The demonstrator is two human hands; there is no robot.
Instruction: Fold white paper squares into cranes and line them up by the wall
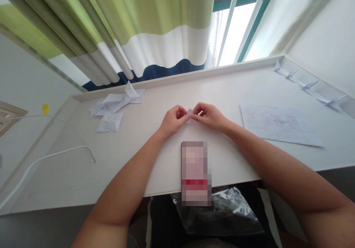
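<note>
— Left hand and right hand met at mid-frame, fingertips of each pinched shut on one small folded paper.

— Which hand was nearer to it?

— Neither, as far as I could see. It sat squarely between them, just right of the left thumb and just left of the right fingers, and both touched it. The two forearms ran in from the lower corners of the frame toward that one spot.

— And its long axis?

— Too small to tell. Only a pale corner showed between the fingertips.

— Lifted, or down on the desk?

— Very low. I could not tell whether it touched the top.

— What lay around?

— Below the hands, at lower centre, was a phone. Its long axis ran up and down the frame, in line with the folded paper, and its near end hung over the desk's front edge. To the right, beside the right forearm, lay a printed sheet. At upper left, well apart from the left hand, was a paper pile. Some cranes stood in a row along the ledge at upper right, and a cable trailed across the left side.
</note>
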